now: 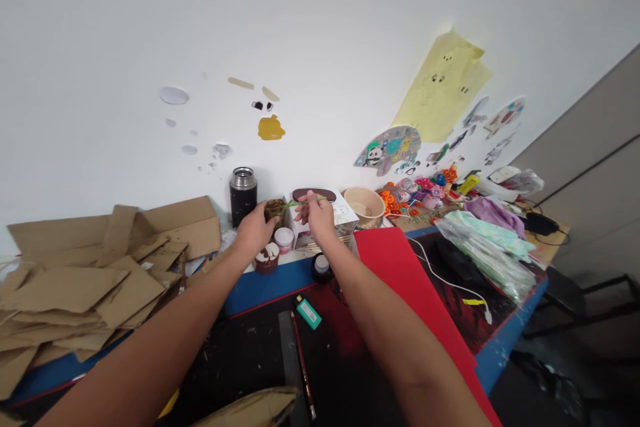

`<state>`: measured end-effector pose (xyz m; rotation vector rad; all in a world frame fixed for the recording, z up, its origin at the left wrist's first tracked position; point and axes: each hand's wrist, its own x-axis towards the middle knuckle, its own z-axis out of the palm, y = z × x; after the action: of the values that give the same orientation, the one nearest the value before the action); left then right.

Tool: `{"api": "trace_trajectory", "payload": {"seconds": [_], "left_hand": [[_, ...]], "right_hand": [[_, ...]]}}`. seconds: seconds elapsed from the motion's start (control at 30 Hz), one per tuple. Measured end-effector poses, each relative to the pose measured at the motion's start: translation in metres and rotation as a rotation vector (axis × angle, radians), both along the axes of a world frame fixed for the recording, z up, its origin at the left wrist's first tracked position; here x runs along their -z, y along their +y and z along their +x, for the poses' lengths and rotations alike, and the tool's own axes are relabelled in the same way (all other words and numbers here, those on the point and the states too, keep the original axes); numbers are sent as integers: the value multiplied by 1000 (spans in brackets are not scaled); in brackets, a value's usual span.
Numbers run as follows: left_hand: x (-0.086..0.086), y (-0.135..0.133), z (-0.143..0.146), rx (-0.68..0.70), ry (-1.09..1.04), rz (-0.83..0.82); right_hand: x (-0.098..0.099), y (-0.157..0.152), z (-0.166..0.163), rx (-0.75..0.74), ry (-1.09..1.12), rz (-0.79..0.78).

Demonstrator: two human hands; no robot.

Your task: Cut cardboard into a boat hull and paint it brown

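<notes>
At the back of the table my left hand (256,228) is closed around a small brown-green pot (276,211), its fingers partly hidden behind the rim. My right hand (318,215) pinches a thin green stem (295,204), which runs leftward to the pot; its exact kind is too small to tell. Beneath the right hand is a white box (345,212) with a dark oval opening. In front of the pot stand a pink-lidded tub (284,239) and a dark red tub (267,257) with a patchy white top. A black thermos (243,195) rises just behind my left hand.
Cardboard scraps (100,280) heap up on the left. A beige bowl (365,205) and crocheted flowers (425,188) line the wall. Red sheets (400,267) lie beside my right forearm. A teal glue stick-like item (309,312), a ruler (289,353) and a pencil (303,367) rest on the black mat.
</notes>
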<state>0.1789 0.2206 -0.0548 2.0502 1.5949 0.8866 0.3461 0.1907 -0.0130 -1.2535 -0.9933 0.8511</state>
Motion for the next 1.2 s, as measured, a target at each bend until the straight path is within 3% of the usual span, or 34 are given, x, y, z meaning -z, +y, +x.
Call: {"api": "trace_trajectory", "payload": {"seconds": [0.3,0.87,1.2], "left_hand": [[-5,-1,0,22,-3,-9],[-5,-8,3,35,-52,-21],[-2,-8,5,30,-80,-20]], "right_hand": [[6,-5,-14,-31,-6,-52],[-31,-4,-10,-48,-527,32],[-20,-15,-4,-97,-549,-30]]}}
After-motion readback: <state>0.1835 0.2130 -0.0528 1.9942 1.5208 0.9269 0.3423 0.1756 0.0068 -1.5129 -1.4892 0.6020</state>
